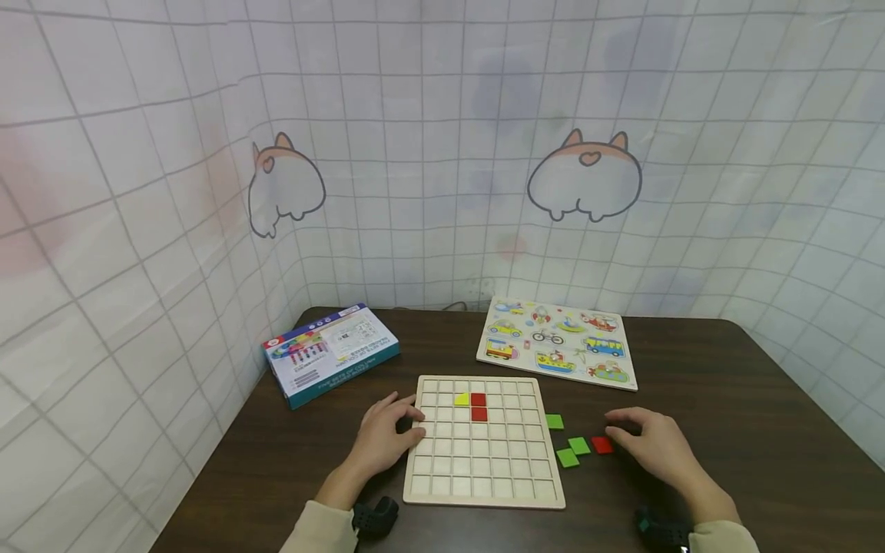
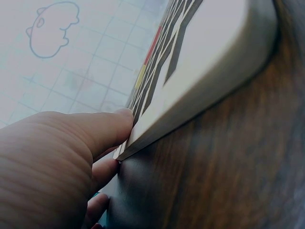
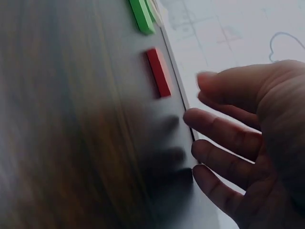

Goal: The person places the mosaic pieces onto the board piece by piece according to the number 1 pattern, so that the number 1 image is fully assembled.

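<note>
A pale wooden grid board [image 1: 484,466] lies flat on the table, with a yellow piece [image 1: 462,400] and two red tiles [image 1: 479,414] in its upper cells. My left hand [image 1: 382,438] holds the board's left edge; in the left wrist view the thumb [image 2: 107,126] is on the rim and a fingertip is at its side. Right of the board, my right hand [image 1: 653,445] hovers with loosely bent fingers beside a loose red tile [image 1: 602,445]. Nothing is in its grasp, and the right wrist view shows a gap to that red tile [image 3: 158,72]. Three green tiles [image 1: 579,445] lie nearby.
A flat blue-and-white box [image 1: 332,353] lies at the back left of the dark table [image 1: 747,415]. A picture puzzle board [image 1: 556,342] with vehicles is at the back right. A grid-patterned cloth [image 1: 415,192] hangs behind the table and along its left.
</note>
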Demonstrator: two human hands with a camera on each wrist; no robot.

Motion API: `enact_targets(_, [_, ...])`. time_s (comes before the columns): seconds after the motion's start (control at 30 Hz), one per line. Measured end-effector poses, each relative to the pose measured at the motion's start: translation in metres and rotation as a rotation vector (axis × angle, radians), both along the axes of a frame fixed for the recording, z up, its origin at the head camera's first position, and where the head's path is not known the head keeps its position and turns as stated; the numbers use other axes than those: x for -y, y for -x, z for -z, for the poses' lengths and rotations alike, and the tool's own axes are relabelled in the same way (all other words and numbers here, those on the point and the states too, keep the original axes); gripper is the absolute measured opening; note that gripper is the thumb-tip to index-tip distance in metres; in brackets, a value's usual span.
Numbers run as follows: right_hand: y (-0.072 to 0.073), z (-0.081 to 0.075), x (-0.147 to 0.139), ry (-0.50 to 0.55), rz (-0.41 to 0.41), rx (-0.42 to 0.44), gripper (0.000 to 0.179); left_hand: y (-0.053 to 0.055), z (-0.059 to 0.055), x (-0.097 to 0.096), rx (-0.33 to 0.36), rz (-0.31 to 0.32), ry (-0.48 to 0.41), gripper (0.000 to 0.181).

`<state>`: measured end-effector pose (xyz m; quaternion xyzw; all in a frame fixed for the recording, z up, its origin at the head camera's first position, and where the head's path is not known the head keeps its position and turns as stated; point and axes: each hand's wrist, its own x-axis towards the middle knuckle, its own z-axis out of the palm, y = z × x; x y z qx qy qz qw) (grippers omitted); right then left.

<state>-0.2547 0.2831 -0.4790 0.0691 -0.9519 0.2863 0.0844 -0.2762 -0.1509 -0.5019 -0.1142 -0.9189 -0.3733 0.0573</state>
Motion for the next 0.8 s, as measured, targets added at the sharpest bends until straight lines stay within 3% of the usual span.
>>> enact_targets(0.47, [-0.0029, -0.0017, -0.0063, 0.016, -0.107, 0.101, 0.034, -0.0001, 0.001, 0.0001, -0.011, 0.003, -0.006, 0.012])
enact_targets(0.8, [-0.002, 0.0007, -0.0027, -0.017, -0.076, 0.1, 0.026, 0.0014, 0.0009, -0.0006, 0.007, -0.003, -0.005, 0.012])
